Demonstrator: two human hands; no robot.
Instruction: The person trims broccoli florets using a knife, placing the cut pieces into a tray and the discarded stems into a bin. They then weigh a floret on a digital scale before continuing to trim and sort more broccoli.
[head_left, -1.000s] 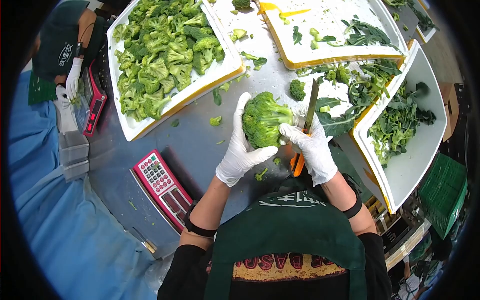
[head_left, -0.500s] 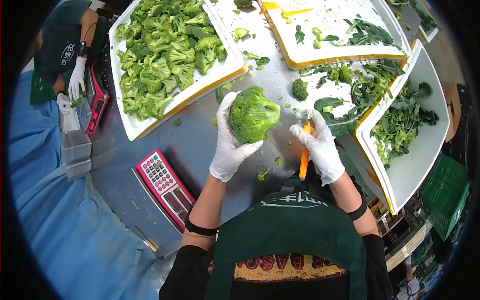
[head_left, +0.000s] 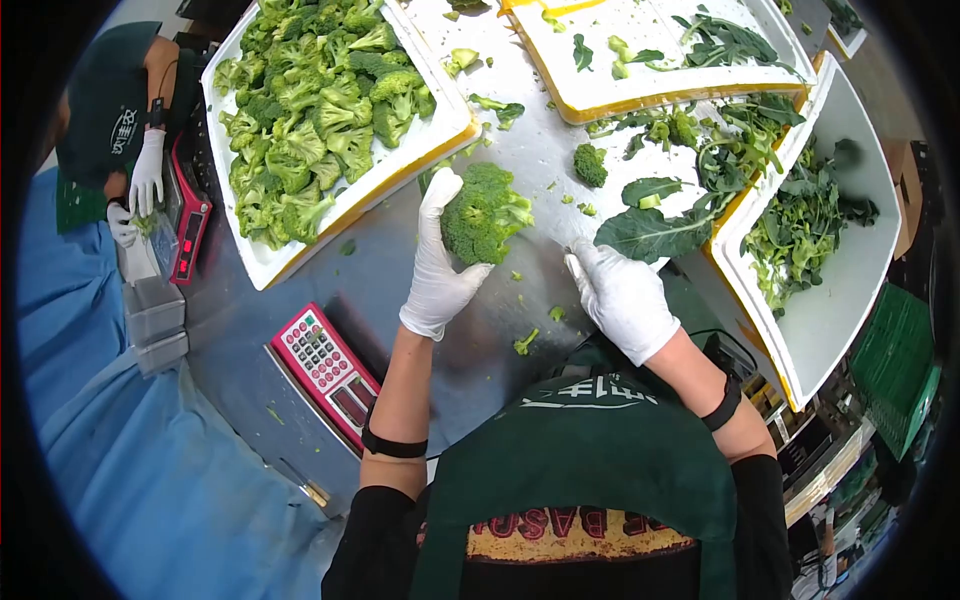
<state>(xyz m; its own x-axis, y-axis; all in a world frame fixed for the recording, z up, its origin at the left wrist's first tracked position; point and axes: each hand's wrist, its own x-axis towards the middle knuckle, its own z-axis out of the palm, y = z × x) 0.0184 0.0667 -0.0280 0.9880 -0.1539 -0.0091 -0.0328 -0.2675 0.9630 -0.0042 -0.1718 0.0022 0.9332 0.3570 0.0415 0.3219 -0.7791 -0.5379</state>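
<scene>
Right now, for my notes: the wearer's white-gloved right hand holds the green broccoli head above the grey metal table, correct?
Wrong hand: the head view shows the wearer's white-gloved left hand holding the green broccoli head above the metal table.

One held broccoli head [head_left: 485, 215], two foreground hands [head_left: 625, 300], two scales [head_left: 325, 362], one floret-heaped box [head_left: 440, 132]

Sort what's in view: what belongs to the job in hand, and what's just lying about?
Likely part of the job:
- broccoli head, held in the left hand
- box of broccoli pieces
- tub of leaves

Seemingly just lying about:
- nearer pink scale
- green crate
- cardboard box
</scene>
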